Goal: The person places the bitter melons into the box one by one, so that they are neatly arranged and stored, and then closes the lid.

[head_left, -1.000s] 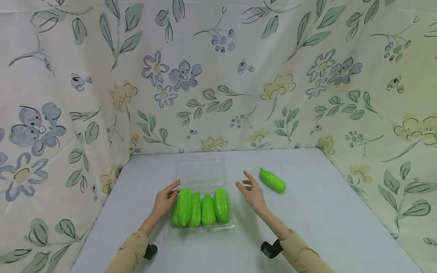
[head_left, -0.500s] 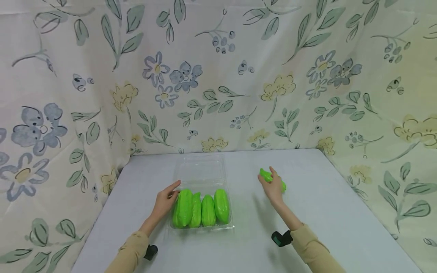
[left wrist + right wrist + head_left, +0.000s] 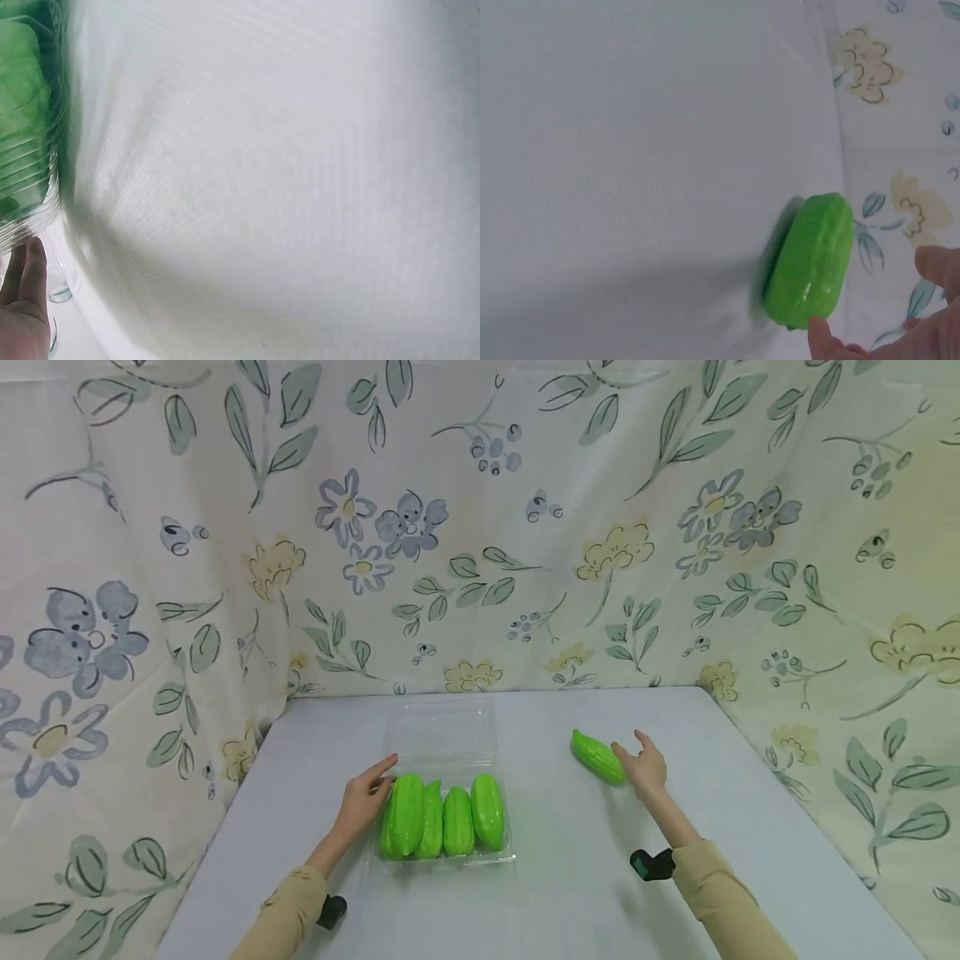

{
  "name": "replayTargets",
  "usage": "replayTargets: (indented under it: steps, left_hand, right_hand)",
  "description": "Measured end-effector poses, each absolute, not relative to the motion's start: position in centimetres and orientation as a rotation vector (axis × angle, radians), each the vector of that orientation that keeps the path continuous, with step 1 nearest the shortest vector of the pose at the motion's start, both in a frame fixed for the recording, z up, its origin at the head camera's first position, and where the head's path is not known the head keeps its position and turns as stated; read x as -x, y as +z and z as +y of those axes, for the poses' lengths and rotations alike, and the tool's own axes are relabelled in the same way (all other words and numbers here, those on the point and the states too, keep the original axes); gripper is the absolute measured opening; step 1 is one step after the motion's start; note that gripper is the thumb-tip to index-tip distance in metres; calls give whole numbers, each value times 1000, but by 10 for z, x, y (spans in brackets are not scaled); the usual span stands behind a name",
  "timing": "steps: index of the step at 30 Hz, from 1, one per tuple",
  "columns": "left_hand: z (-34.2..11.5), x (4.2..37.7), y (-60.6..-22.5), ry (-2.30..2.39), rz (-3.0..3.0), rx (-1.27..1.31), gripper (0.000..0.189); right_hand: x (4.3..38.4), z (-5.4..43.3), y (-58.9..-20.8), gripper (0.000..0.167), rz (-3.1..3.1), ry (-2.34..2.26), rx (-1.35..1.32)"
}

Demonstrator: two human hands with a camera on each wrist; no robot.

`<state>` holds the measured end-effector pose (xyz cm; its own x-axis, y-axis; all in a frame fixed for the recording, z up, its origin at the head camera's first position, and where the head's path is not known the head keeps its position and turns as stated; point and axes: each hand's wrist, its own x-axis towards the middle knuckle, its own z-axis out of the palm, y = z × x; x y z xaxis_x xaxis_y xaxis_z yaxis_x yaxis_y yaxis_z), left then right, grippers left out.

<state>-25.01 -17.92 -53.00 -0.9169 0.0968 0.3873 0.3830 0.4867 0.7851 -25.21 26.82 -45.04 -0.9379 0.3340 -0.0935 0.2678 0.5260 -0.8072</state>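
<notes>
A clear plastic clamshell box (image 3: 476, 862) lies on the table with its lid (image 3: 441, 732) laid back. Several bright green, ridged vegetables (image 3: 458, 822), like short cucumbers or bitter melons, sit side by side in it. My left hand (image 3: 362, 802) rests against the box's left side; two straight fingers touch the clear wall in the left wrist view, and the thumb is hidden there. Apart on the right lies a single green ridged vegetable (image 3: 597, 757). Beside its right end hovers my right hand (image 3: 647, 768), fingers spread and holding nothing. Whether a fingertip touches the vegetable, I cannot tell.
A white-covered table (image 3: 570, 893) carries everything. Behind it and along both sides hangs a flower-printed curtain (image 3: 480, 610). A dark wrist device (image 3: 652, 864) sits below the right hand, and another dark device (image 3: 332, 912) is by the left sleeve.
My right hand has moved right from beside the box, passing over the lone vegetable to its right end. The vegetable stays in place. My left hand has not visibly moved.
</notes>
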Motion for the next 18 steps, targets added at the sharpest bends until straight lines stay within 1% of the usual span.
replayTargets:
  steps: [4, 10, 12, 18]
  left_hand:
    - [-180, 250, -530, -1407, -2434, 419, 39]
    - [-180, 250, -530, -1409, -2431, 412, 40]
    - [-180, 250, -530, -1401, -2434, 409, 40]
    - [-180, 251, -532, -1393, -2440, 412, 40]
  right_hand:
    - [252, 274, -454, 69, -2636, 1648, 656]
    - [253, 275, -460, 71, -2389, 2082, 858]
    - [253, 274, -463, 70, -2341, 2153, 891]
    - [255, 272, -475, 66, -2251, 2179, 945]
